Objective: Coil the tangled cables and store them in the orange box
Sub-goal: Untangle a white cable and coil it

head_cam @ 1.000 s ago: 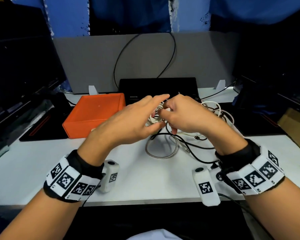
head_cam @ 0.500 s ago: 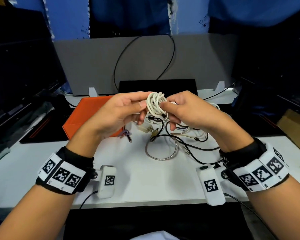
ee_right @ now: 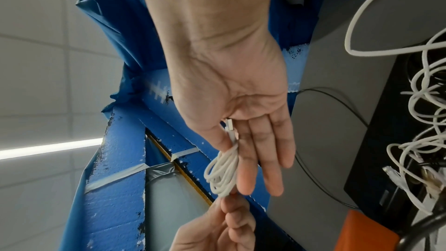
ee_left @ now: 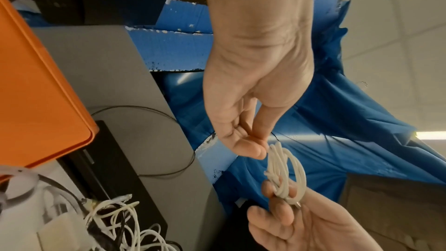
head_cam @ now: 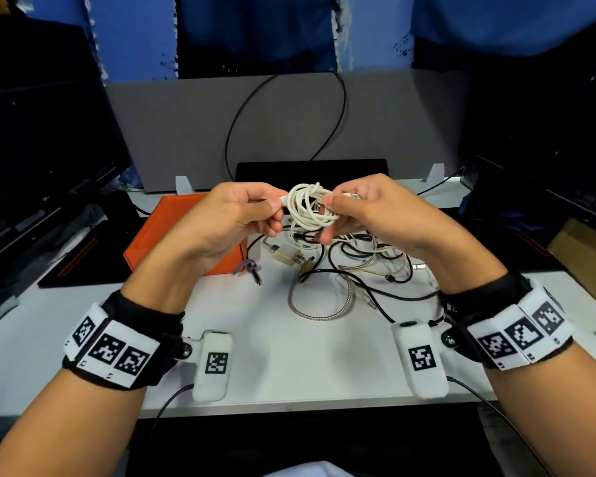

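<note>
The white cable coil [head_cam: 311,208] is held up over the desk [head_cam: 289,359], near the orange box [head_cam: 159,235], with the left hand [head_cam: 234,222] and right hand [head_cam: 375,215] each pinching a side. From the left wrist, thumb and fingers [ee_left: 251,150] squeeze its top. From the right wrist, the thumb traps the plug against nearly straight fingers [ee_right: 260,159]; keep both pinches tight so no loops slip.

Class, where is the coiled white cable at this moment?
In the head view the white coil is held up at centre, pinched between the left hand and right hand, above the tangle, right of the orange box.
</note>
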`<state>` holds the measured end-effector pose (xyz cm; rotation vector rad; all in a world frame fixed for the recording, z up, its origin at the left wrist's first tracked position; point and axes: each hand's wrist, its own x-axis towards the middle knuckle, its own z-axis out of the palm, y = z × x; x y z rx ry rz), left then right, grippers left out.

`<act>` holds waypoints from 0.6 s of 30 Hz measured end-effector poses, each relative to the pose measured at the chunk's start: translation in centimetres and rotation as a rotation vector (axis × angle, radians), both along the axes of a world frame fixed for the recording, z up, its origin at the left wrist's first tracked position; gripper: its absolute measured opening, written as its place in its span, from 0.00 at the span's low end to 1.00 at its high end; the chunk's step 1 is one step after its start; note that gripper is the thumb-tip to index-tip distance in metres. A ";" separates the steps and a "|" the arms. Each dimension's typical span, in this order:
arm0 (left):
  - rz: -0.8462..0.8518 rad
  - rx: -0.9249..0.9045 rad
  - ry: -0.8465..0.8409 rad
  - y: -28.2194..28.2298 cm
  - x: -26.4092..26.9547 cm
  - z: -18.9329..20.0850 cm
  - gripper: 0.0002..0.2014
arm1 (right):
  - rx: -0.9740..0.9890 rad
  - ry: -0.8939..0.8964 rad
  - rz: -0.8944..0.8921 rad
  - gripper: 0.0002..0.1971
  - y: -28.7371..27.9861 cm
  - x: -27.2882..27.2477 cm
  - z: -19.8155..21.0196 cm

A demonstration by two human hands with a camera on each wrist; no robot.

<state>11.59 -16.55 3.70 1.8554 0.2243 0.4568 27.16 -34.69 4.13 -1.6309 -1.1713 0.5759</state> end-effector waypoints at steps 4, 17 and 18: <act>-0.019 0.112 0.114 -0.6 -0.3 0.2 0.11 | -0.154 -0.202 -0.119 0.14 0.2 -0.2 -0.4; 0.077 0.102 0.018 -1.5 0.1 0.5 0.13 | -0.155 -0.261 -0.088 0.16 1.4 -1.1 -1.2; 0.092 0.101 0.012 -1.0 -0.1 0.6 0.12 | -0.149 -0.249 -0.094 0.18 1.2 -0.9 -1.1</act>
